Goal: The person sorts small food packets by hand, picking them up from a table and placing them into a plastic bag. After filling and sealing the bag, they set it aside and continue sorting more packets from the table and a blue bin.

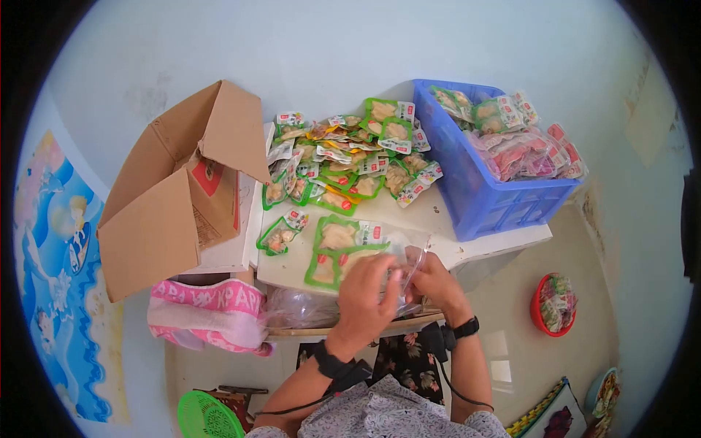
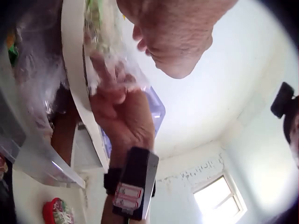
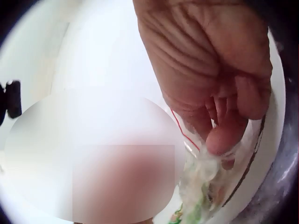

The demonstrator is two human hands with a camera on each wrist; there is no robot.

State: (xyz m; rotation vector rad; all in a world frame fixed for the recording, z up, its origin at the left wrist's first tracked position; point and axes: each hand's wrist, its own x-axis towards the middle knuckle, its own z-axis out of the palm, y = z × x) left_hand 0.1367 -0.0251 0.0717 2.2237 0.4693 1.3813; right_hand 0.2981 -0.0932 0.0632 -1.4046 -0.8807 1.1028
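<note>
My right hand (image 1: 436, 281) grips the edge of a clear plastic bag (image 1: 415, 257). In the right wrist view, the right hand's thumb and fingers (image 3: 226, 137) pinch the film, and a red line runs along the bag's edge. My left hand (image 1: 369, 296), slightly blurred, is over the bag with loosely bent fingers and no visible hold on it. To its left, green-edged food packets (image 1: 337, 237) with pale contents show at the bag's far end, lying on the white table (image 1: 292, 274). A smaller packet (image 1: 281, 232) lies beside them.
A heap of similar packets (image 1: 350, 160) covers the table's back. At right, a blue crate (image 1: 496, 208) holds more packets. An open cardboard box (image 1: 150, 226) stands at left above a pink towel (image 1: 208, 317). A red bowl (image 1: 542, 321) stands on the floor.
</note>
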